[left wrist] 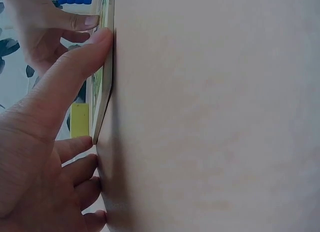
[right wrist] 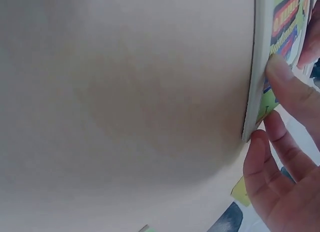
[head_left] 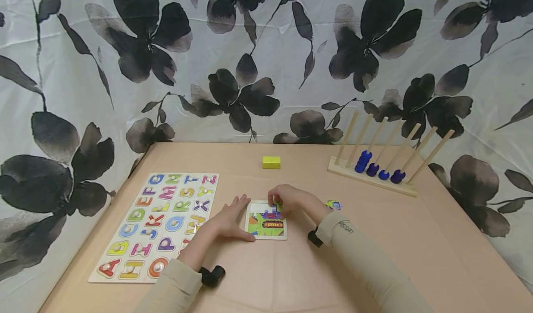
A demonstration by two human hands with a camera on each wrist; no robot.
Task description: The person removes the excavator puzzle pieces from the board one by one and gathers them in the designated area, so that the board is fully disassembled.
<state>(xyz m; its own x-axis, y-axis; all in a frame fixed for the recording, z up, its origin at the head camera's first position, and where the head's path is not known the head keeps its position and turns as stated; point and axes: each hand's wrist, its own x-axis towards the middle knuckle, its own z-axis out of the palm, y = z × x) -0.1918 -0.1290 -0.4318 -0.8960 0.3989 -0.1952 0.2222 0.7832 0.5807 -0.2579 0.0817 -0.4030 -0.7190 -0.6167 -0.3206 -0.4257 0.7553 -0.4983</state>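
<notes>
Bracing the small framed jigsaw (head_left: 270, 237), apparently of a vehicle, from its left side with the left hand (head_left: 228, 220), with thumb and fingers spread wide, touching the rim rather than gripping. Pinching what looks like a green corner piece (right wrist: 267, 102) in the right hand (head_left: 293, 198), with thumb on the printed face and fingertips at the far right corner of the frame. Seated or only resting there? Cannot tell, with those fingers in the way. As for the jigsaw, lies on the tabletop (head_left: 266, 280) between both hands, to the right of the alphabet puzzle board (head_left: 143, 280).

Could jam at that corner, from pressing down with the piece turned or tilted. Could also skid or twist the whole frame, from pushing harder with the right thumb than such a light left-hand touch could resist. Could pop neighbouring pieces loose too, by tipping the rim. Worth minding the loose printed piece (head_left: 334, 205) just beyond the right cuff (head_left: 333, 225) (easily swept aside by a careless move of that wrist). Less to fear for the yellow block (head_left: 271, 162) near the far edge, or for the wooden peg stand (head_left: 358, 175) with blue beads (head_left: 363, 162), well apart from the frame.
</notes>
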